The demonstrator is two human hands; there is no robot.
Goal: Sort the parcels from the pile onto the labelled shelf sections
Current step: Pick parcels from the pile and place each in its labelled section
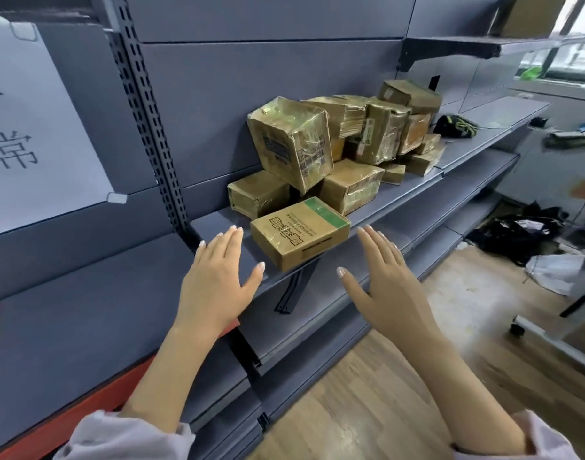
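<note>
Grey metal shelving (400, 207) fills the frame, its flat painted boards hung on slotted uprights. At the upper left, a white paper sign (35, 127) with large handwritten characters is clipped to the back panel, marking, we judge, one sorting section. Across the centre and upper right, the pile of parcels (351, 134) leans against the back panel. These are brown cardboard boxes, wrinkled and glossy with clear tape, stacked unevenly and some tilted. Just in front of the heap, at the centre of the frame, one small box (297, 237) with a green strip and black print sits at the shelf's front edge. We think it is next in line. Below it, the left hand (214, 280) and right hand (381, 277) hover on either side, fingers straight and spread, holding nothing. Neither appears to touch the box.
</note>
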